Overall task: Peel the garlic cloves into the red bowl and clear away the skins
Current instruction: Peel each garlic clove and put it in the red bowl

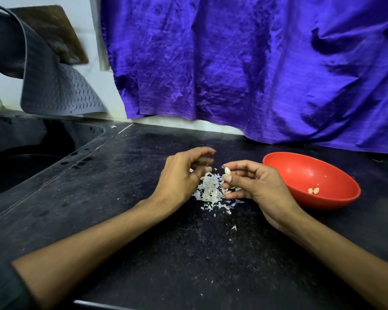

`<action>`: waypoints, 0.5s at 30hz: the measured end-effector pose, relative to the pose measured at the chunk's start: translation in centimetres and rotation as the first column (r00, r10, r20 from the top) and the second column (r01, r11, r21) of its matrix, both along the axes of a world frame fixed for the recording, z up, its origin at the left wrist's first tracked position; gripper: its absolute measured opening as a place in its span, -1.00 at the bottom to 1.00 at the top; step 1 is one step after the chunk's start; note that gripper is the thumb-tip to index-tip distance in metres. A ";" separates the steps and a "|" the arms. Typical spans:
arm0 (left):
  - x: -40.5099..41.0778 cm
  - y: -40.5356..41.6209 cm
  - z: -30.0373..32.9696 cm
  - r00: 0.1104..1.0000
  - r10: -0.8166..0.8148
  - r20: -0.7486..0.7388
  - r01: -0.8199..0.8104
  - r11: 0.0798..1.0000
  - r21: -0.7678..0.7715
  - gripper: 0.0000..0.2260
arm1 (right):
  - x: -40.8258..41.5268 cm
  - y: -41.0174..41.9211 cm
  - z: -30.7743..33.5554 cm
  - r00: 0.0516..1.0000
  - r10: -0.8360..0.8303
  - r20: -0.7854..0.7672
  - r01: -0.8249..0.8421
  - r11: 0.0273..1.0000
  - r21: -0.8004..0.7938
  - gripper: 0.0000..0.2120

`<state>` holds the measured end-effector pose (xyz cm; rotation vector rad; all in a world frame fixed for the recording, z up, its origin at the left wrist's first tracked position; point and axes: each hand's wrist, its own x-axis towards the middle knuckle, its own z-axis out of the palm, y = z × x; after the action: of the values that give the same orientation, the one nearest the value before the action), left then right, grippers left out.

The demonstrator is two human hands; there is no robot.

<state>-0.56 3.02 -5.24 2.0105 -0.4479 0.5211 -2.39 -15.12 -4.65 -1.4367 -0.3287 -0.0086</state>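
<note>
My right hand (253, 186) pinches one garlic clove (227, 170) between thumb and forefinger; it is small, light and probably slippery, best held by its ends. My left hand (184, 175) hovers loosely curled, holding nothing that I can see, over one pile of papery skins (210, 190). Right: one red bowl (336, 198), about two peeled cloves (313, 190) inside.

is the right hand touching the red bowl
Apart. The head view shows a strip of black counter between the right hand, which pinches a garlic clove, and the red bowl.
</note>
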 end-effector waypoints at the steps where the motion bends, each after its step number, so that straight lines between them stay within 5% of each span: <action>1: -0.1 -0.1 0.1 1.000 -0.012 -0.019 0.012 1.000 -0.013 -0.90 | 0.0 0.0 0.0 1.000 0.004 0.004 -0.004 1.000 -0.004 -0.83; 4: -0.4 -0.3 0.3 0.999 -0.016 -0.034 0.014 0.999 -0.042 -0.76 | -0.1 0.1 0.0 1.000 0.005 0.009 -0.004 1.000 -0.017 -0.82; 7: -0.4 -0.4 0.3 0.995 -0.092 -0.028 0.090 0.993 -0.074 -0.92 | -0.1 0.2 0.1 1.000 -0.011 -0.001 0.011 1.000 -0.017 -0.78; 15: -0.3 -0.8 -0.1 0.953 -0.269 -0.142 0.222 0.934 -0.280 -0.92 | -0.3 0.2 0.3 0.999 -0.037 0.005 0.037 0.999 -0.033 -0.76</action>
<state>-0.82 2.26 -5.30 1.6988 -0.4861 0.2272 -2.72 -14.88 -4.35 -1.4758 -0.3067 -0.0366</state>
